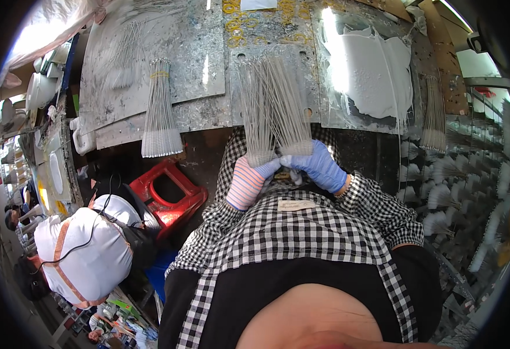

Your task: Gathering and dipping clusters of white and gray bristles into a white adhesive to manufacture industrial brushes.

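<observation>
Work, by the look of it, at gathering and squaring up the left bundle (259,110) and the right bundle (291,107) of long thin rods, held side by side in front of the checked apron (301,215), reaching over the near edge of the desk (194,55), with some upper lengths crossing. Best to bring both to one slant before pressing together, for fear of tangling. Grip close around the pale, dense lower ends, as here: left hand (246,183), in a striped glove, clamped on the bottom of the left bundle; right hand (320,167), in a blue glove, clamped on the bottom of the right bundle. Cannot tell the exact finger placing between them. Hold gently enough to spare the fine tips, firmly enough to stop single rods from slipping out, and level the ends by tapping rather than squeezing.

Around this, see a crowded workroom, brighter toward the top. Find the desk stained and speckled with dried splashes. To the right, note stacked brush heads (450,193); to the left, below desk level, a red stool (191,198). On the desk, see a broad white patch (377,75) at right, a tied bundle (160,110) jutting past the edge at left, loose rods (121,75) behind it and, smallest, yellow rings (234,24) along the back.
</observation>
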{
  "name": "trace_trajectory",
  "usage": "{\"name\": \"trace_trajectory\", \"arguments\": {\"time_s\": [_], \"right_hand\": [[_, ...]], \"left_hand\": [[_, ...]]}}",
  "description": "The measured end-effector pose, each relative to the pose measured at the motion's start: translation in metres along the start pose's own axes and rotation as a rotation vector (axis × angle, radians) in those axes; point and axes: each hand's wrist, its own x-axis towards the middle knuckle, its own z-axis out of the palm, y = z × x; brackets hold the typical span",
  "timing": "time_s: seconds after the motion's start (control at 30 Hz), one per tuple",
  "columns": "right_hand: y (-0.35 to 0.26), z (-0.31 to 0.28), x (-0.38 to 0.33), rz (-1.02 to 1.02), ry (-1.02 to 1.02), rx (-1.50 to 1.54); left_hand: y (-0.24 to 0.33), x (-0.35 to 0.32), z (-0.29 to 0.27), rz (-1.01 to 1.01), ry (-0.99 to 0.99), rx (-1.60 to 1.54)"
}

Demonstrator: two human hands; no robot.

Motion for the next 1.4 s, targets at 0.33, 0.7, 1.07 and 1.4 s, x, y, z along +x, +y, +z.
{"name": "trace_trajectory", "arguments": {"time_s": [0.33, 0.7, 1.07, 1.4], "right_hand": [[-0.053, -0.11, -0.099, -0.591, 0.446, -0.689], [0.03, -0.003, 0.016, -0.077, 0.133, -0.083], [-0.023, 0.012, -0.001, -0.325, -0.083, -0.085], [0.036, -0.018, 0.013, -0.13, -0.387, -0.38]], "left_hand": [[0.118, -0.074, -0.117, 0.562, 0.476, 1.092], [-0.031, 0.028, -0.008, -0.039, -0.118, -0.179], [-0.042, 0.045, 0.01, 0.07, -0.462, 0.136], [0.045, 0.029, -0.024, 0.205, -0.399, -0.195]]}}
